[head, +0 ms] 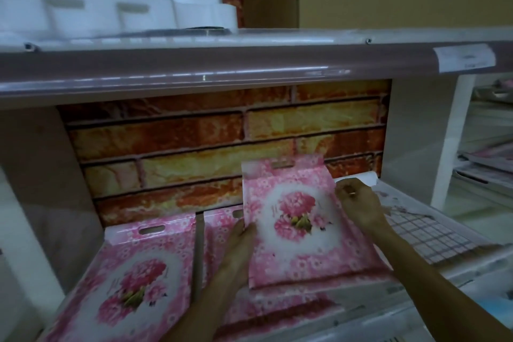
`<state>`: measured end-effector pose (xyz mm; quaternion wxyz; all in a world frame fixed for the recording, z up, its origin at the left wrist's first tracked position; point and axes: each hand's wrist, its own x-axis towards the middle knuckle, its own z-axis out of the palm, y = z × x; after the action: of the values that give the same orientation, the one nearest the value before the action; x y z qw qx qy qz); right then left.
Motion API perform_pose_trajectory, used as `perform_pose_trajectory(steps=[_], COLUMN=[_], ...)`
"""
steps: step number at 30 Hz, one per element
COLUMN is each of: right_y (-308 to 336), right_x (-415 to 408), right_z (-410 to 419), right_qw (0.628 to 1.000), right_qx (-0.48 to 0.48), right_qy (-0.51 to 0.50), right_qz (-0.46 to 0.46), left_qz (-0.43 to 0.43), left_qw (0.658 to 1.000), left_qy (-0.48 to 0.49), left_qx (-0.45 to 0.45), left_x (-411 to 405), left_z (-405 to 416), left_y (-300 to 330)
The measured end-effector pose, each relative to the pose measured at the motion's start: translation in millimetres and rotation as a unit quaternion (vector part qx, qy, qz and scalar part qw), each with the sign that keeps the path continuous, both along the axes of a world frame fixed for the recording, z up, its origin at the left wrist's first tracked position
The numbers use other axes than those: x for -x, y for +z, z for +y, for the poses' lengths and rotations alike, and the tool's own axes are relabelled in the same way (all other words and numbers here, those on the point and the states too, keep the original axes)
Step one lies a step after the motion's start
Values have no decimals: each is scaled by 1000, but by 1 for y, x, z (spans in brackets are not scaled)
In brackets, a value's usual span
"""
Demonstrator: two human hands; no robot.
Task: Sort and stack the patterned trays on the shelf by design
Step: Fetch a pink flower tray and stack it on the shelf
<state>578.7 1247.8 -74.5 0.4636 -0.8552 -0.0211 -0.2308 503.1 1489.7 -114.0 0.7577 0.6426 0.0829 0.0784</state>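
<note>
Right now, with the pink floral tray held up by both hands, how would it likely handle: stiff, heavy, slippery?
The pink floral tray probably is stiff: it stays flat though gripped only at its edges by the left hand and right hand. Its glossy sheen suggests it may slip. It looks thin, so likely light.

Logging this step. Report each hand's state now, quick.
Left hand: gripping the left edge of the raised pink floral tray.
Right hand: fingers curled on that tray's upper right edge.
</note>
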Motion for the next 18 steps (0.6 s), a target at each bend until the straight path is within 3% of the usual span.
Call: perform_pose_trajectory(steps=[9,18], right_y=[-1,1], right_x=[23,45], right_z=[82,162], right_qw=[992,987], right_qx=[-60,-45], right_qy=[114,151], right_qz=[1,6], left_qz=[-86,-66], left_qw=[992,985], left_qy=[94,140], left_qx=[-12,-71], left_x=[36,77], left_z=[79,154], left_y=[25,34])
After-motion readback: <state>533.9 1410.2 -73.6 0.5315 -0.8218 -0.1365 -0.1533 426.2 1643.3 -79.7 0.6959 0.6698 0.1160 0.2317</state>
